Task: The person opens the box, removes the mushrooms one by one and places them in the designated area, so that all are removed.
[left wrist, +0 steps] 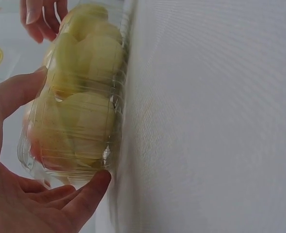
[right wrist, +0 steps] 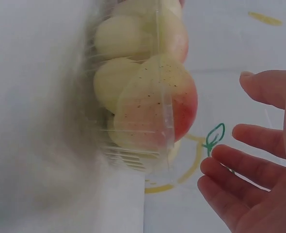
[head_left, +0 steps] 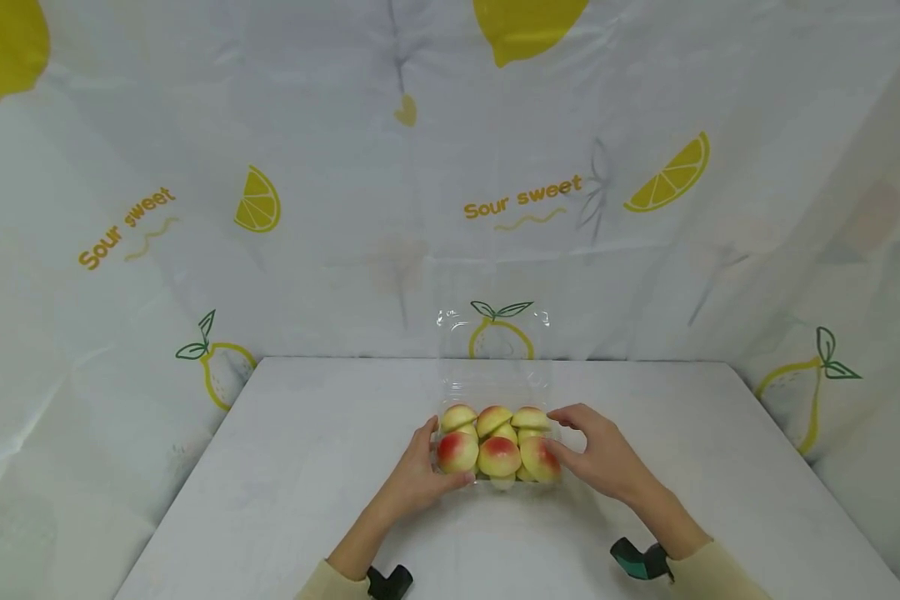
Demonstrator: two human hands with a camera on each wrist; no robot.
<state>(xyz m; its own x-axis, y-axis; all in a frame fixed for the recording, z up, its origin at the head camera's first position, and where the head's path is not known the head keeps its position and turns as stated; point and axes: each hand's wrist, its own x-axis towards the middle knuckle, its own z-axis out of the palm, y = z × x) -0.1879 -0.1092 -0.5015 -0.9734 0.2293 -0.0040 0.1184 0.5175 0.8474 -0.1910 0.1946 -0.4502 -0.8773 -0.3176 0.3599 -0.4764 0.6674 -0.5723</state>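
Note:
A clear plastic clamshell container [left wrist: 97, 167] full of yellow-and-red peaches [head_left: 499, 457] sits on the table, its transparent lid [head_left: 495, 385] raised at the back. The peaches are stacked in layers, with the lower ones partly hidden. My left hand [head_left: 416, 475] grips the container's left end, thumb at the front rim and fingers around the side. At the right end is my right hand [head_left: 603, 450], thumb and fingers spread apart. The right wrist view shows a gap between that hand's fingers [right wrist: 245, 165] and the nearest peach [right wrist: 155, 104].
The white table [head_left: 330, 417] reaches back to a pale cloth backdrop [head_left: 330, 250] printed with lemons and lettering. Dark wrist-worn devices [head_left: 640, 560] show at both wrists, beside light sleeves [head_left: 720, 575].

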